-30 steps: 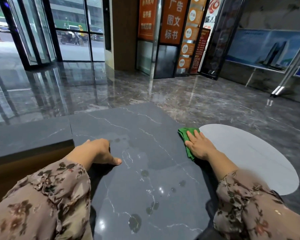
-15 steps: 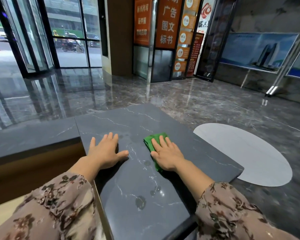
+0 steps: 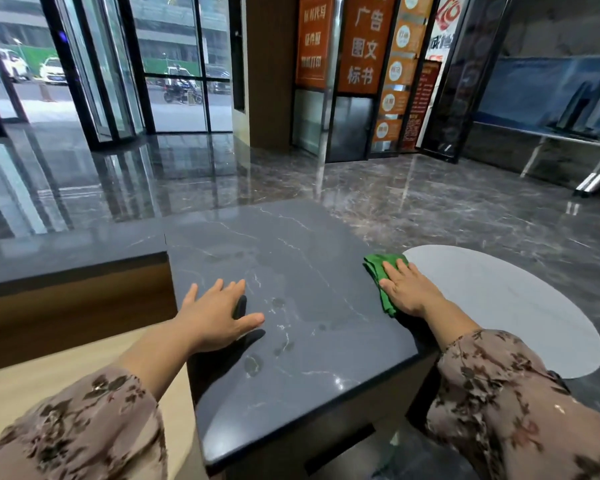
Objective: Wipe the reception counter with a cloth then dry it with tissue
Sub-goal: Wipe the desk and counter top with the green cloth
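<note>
The dark grey marble reception counter fills the middle of the head view, with damp patches and a few wet spots near its centre. A folded green cloth lies at the counter's right edge. My right hand presses flat on the cloth with straight fingers, covering most of it. My left hand rests flat on the counter's left part, fingers spread, holding nothing. No tissue is in view.
A lower counter section runs off to the left, with a light wooden desk surface below it. Past the right edge the polished marble floor carries a pale oval inlay. Glass doors and orange signs stand beyond.
My right hand slid the cloth from the counter's right edge to its middle and back to the right edge. My left hand, curled at first, now lies flat with fingers spread.
</note>
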Demonstrator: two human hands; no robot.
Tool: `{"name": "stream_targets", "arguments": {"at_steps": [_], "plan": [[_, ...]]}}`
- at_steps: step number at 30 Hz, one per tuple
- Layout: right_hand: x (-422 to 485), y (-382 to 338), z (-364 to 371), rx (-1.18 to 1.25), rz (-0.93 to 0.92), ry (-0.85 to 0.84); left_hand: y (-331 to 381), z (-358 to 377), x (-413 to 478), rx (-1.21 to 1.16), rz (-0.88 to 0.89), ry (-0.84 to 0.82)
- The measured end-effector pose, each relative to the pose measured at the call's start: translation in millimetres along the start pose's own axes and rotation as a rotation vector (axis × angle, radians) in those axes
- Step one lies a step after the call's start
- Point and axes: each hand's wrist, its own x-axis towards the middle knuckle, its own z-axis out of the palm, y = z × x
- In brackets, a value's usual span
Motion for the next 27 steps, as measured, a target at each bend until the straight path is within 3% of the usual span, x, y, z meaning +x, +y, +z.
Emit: {"name": "stream_targets", "arguments": {"at_steps": [6, 15, 21, 27], "plan": [[-28, -26, 4, 0.038, 0.060, 0.006, 33, 5, -27, -0.048, 0.032, -0.102], [-112, -102, 28, 0.070, -0.258, 0.064, 60, 13, -43, 0.112, -0.052, -0.187], [-107, -45, 21, 0.070, -0.366, 0.046, 66, 10, -52, 0.041, -0.107, -0.221], [-82, 47, 11, 0.013, -0.159, 0.091, 64, 14, -51, -0.004, -0.107, -0.236]]}}
